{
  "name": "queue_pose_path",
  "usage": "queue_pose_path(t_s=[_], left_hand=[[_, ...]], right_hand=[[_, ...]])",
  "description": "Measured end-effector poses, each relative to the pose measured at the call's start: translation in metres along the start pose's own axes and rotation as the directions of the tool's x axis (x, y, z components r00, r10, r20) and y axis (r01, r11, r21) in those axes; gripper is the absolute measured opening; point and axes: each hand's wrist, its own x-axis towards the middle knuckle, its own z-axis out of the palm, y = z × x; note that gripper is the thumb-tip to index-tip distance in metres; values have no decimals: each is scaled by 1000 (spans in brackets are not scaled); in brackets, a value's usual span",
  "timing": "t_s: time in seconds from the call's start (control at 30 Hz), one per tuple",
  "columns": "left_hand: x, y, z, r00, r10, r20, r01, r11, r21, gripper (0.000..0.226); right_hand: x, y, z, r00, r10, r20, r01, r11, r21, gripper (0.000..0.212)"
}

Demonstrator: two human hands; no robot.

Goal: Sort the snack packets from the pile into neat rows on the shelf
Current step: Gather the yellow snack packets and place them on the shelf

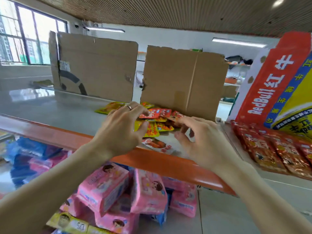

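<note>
A loose pile of small flat foil snack packets (157,123), red, yellow and orange, lies on the grey metal shelf with an orange front edge (67,114), right at the foot of a brown cardboard sheet (184,78) standing upright behind it. The packets lie flat and overlap at mixed angles. The glossy red packets with white print (154,114) on top have their long axes running roughly left to right. The yellow packets with red print (152,131) below them are skewed toward the front edge. A white packet with an orange-red picture (157,144) lies apart from the pile near the front edge, its long axis left to right and dipping to the right. More yellow-orange packets (109,108) lie flat at the back left of the pile.

The left hand (121,129), wearing a ring, lies over the pile's left side with fingers lightly bent. The fingertips touch a red packet and the thumb is against a yellow one; whether it pinches anything cannot be told. The right hand (202,146) is at the pile's right side. Its fingers are curled, their tips at an orange-red packet's edge, and the thumb is held apart below, gripping nothing.

To the right, long red-orange packets (270,149) lie side by side, long axes pointing front to back, beneath a tilted red, yellow and blue Red Bull carton (270,92). A second cardboard sheet (94,65) stands further left. Pink packs (104,188) sit on the level below.
</note>
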Motion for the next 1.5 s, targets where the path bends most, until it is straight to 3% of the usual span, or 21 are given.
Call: queue_pose_path(t_s=[0.1,0.2,0.3,0.4,0.5,0.57,0.67,0.73,0.87,1.0,1.1,1.23,1.3,1.37,1.5], left_hand=[[3,-28,-3,998,-66,-10,65,997,-33,15],[6,-41,-1,996,-84,14,85,989,-119,17],[6,-46,0,993,-91,79,103,980,-168,21],[5,-50,-3,991,-88,102,108,973,-202,28],[5,-52,-7,992,-67,103,96,944,-316,39],[3,-54,-10,994,-34,100,70,921,-384,34],[3,-52,-13,999,29,26,-12,875,-485,19],[4,-48,-16,1000,15,-27,-29,804,-593,22],[8,-49,-20,987,-140,-79,39,687,-726,25],[14,-44,-30,967,-251,-35,105,520,-848,25],[20,-40,-33,948,-318,-25,130,455,-881,18],[23,-25,-31,942,-324,-83,105,523,-846,13],[23,-15,-30,942,-325,-80,117,544,-831,14],[23,-5,-27,950,-307,-53,127,537,-834,12],[18,17,-22,975,-214,-57,81,585,-807,18]], right_hand=[[20,-12,17,995,-14,97,18,999,-41,40],[35,-18,27,983,-12,186,40,988,-148,48],[42,-21,36,981,-27,194,68,976,-207,34],[45,-26,45,995,-55,83,67,987,-144,14],[48,-28,41,988,-26,-151,23,999,-24,8],[52,-34,32,966,60,-253,-39,996,85,6],[55,-47,17,948,152,-279,-100,976,192,6],[57,-56,11,948,160,-274,-102,971,216,8],[51,-69,0,953,196,-230,-116,940,321,9],[31,-65,5,956,290,47,-278,844,458,18],[18,-63,16,968,244,64,-251,899,360,21],[8,-75,21,956,171,-239,-177,984,-2,51],[2,-82,25,951,76,-300,-144,966,-212,61],[-2,-83,28,940,54,-336,-159,943,-292,57],[-11,-72,26,877,22,-480,-198,927,-318,17]])
